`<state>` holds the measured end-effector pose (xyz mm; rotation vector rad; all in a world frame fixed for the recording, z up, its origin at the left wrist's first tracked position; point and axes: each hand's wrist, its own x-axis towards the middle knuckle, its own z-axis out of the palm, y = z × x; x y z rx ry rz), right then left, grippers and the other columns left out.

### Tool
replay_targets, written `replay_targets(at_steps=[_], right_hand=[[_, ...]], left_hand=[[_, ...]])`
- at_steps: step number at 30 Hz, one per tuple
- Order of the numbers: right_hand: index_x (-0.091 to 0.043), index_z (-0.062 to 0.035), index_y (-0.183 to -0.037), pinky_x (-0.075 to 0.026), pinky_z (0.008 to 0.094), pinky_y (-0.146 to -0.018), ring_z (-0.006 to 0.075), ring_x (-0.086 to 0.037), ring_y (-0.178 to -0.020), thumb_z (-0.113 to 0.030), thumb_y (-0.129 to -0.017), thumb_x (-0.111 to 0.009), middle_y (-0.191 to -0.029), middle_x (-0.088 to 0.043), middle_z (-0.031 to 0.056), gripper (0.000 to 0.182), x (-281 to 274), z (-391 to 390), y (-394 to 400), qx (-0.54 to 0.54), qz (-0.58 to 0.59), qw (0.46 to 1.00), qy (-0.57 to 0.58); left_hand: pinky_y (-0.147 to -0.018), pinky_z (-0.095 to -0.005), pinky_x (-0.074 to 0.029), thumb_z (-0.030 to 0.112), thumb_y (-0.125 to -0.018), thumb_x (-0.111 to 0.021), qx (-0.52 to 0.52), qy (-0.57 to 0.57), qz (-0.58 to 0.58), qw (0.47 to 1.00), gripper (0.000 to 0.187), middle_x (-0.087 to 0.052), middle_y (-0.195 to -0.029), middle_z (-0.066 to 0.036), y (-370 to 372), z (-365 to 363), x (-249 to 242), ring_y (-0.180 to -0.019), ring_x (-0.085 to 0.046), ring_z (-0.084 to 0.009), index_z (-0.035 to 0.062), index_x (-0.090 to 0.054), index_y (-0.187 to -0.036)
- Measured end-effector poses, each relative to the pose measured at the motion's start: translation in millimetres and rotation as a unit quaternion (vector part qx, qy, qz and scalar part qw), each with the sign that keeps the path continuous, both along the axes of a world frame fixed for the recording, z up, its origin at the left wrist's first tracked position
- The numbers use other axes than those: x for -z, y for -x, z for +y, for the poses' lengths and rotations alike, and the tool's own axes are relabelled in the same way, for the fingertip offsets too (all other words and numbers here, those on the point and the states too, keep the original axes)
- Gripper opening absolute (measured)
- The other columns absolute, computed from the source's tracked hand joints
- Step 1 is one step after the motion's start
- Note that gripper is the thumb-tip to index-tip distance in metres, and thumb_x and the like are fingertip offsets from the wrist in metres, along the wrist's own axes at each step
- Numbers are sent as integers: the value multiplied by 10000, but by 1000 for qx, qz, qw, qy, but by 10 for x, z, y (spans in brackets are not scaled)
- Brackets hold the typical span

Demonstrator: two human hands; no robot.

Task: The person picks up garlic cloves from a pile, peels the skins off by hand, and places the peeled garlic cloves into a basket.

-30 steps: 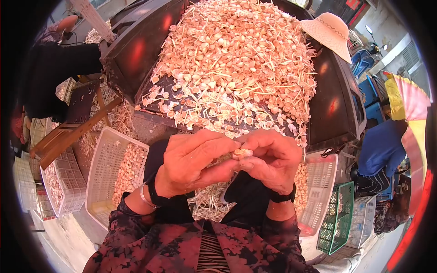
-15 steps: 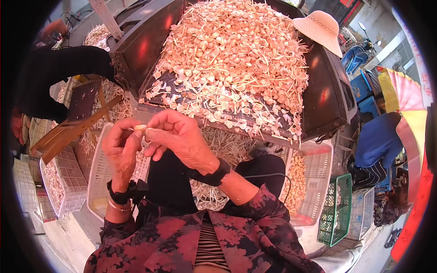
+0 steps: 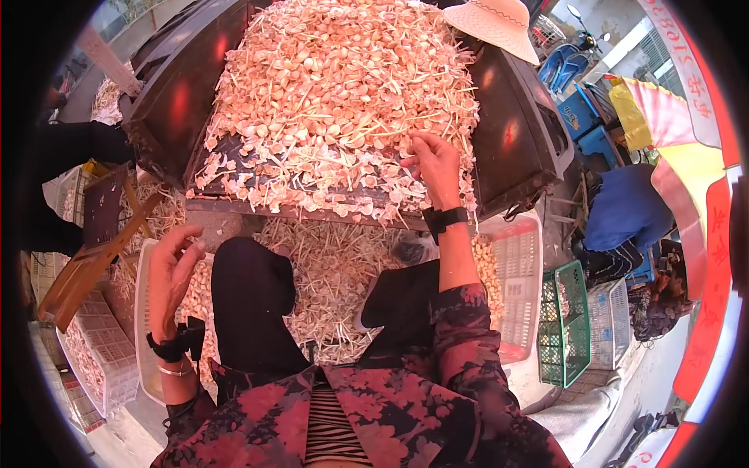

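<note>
Side panel (image 3: pixel 511 144): dark, semi-gloss, looks like painted metal. Garlic heap (image 3: pixel 335 93): papery, dry skins, rough; bare cloves smoother, slight sheen. Stalk litter (image 3: pixel 328 257): matt, fibrous. Crates: white (image 3: pixel 521 269) and green (image 3: pixel 579 335), perforated plastic. Chair frame (image 3: pixel 82 277): brown wood, fairly smooth. Hat (image 3: pixel 495 25): woven-look, matt. Floral jacket (image 3: pixel 261 421), black trousers (image 3: pixel 250 292): cloth, matt. Bangle (image 3: pixel 175 373): shiny, metallic.

An open-air work spot by a building is seen here, its work surface (image 3: pixel 226 204) heaped with garlic cloves and husks (image 3: pixel 343 86). Plastic crates, one of them green (image 3: pixel 565 324), are set on the ground, with cut stalks (image 3: pixel 328 273) strewn between. A parked two-wheeler (image 3: pixel 573 54) and a yellow-and-pink parasol (image 3: pixel 663 117) can be made out at the side.
</note>
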<state>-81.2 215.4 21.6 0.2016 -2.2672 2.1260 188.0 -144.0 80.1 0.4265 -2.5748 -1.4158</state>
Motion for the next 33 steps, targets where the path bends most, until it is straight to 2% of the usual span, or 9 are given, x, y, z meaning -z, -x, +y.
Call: replay_targets(at_steps=[2,7,10,14,18,25,28,29,33], right_hand=[[-676,24,-992,-422,196,-400,132,-666,-560,-203,-952,-596,-739,-632,58,244,116,240,299,45,-28,999,-6],[-675,26,-816,-459,239,-407,151,-642,-482,-176,-841,-705,-651,-645,74,206,524,224,676,-4,-31,918,-395],[-654,38,-763,-491,250,-459,157,-661,-500,-124,-762,-712,-621,-665,105,171,530,173,667,-13,-33,937,-347],[-632,64,-935,-471,242,-418,170,-634,-475,-50,-780,-682,-628,-648,101,199,518,302,621,-78,-103,981,-147],[-595,49,-1106,-499,226,-455,160,-669,-583,-57,-879,-645,-811,-685,112,255,207,201,423,-173,-166,955,176],[-610,45,-1062,-545,237,-504,178,-699,-660,-54,-903,-632,-848,-693,123,188,-182,-563,-69,-260,-102,915,290],[-601,22,-1090,-539,254,-536,158,-688,-661,-87,-874,-669,-873,-688,114,251,-571,-1310,-771,-401,-78,890,203],[-585,9,-1171,-546,302,-610,185,-686,-704,-131,-834,-704,-881,-685,114,384,-557,-1465,-934,-426,166,888,40],[-635,-6,-1125,-534,338,-741,257,-667,-758,-147,-808,-703,-864,-670,122,354,-492,-1434,-984,-355,294,887,12]], left_hand=[[-635,-233,-432,110,-884,-624,76,-26,49,996,252,-637,-837,-33,481,345,-134,-715,-560,-87,-15,-649,-1101],[-543,-190,-397,150,-917,-602,206,-131,68,967,222,-648,-786,7,1392,1192,-245,-675,-579,-34,27,-679,-1086],[-508,-177,-385,154,-916,-601,247,-185,59,949,213,-653,-778,2,1663,1445,37,-655,-585,-32,21,-684,-1060],[-507,-176,-418,154,-908,-607,239,-243,-56,939,215,-671,-808,-17,1761,1436,545,-665,-615,-51,16,-678,-1057],[-508,-185,-452,150,-920,-608,210,-348,-53,912,261,-681,-933,-51,1786,1445,791,-694,-643,-93,17,-633,-1143],[-517,-188,-459,158,-933,-621,148,-545,-72,822,290,-661,-958,-69,1877,1486,1093,-733,-648,-115,17,-601,-1186],[-501,-189,-450,172,-957,-588,203,-571,28,795,263,-655,-931,-80,1919,1658,1433,-689,-628,-109,2,-589,-1158],[-534,-191,-465,176,-950,-609,187,-529,-57,825,255,-650,-907,-74,1860,1640,1156,-698,-617,-98,1,-593,-1134],[-520,-185,-455,160,-944,-607,96,-530,2,843,230,-662,-906,-68,1866,1615,1079,-677,-612,-93,-4,-600,-1105]])
